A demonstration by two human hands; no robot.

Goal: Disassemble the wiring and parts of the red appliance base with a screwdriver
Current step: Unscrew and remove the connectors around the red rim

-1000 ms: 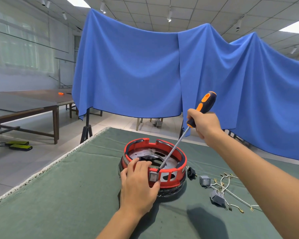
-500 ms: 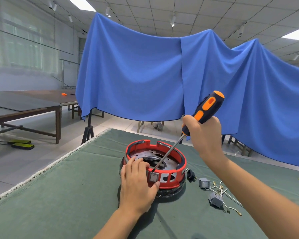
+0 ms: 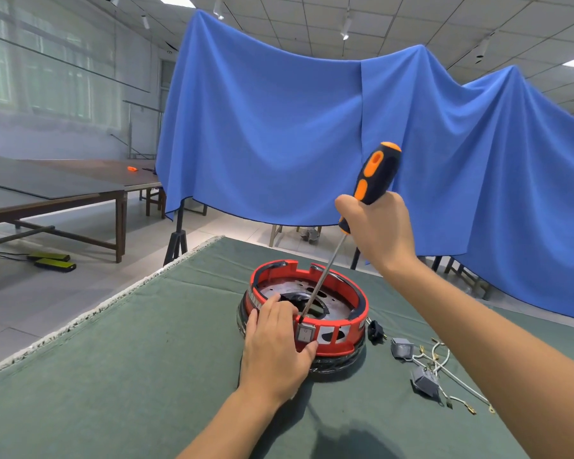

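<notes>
Gripping screwdriver (image 3: 365, 207) handle, right hand (image 3: 376, 231) angles tip down beside grey switch (image 3: 304, 332) on near rim. Left hand (image 3: 274, 346) clasps red appliance base (image 3: 352, 332) rim, centre of green table (image 3: 120, 376).

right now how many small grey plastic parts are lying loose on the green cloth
2: one small grey plastic part right of the red appliance base, one nearer the camera, both among white wires. The right arm may hide more.

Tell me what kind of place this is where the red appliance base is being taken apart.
Probably a workshop or a hall set up for recording, not a home. A blue cloth hangs on stands as a backdrop, long bare tables fill the room, and the ceiling has office-style tiles with track lights.
</notes>
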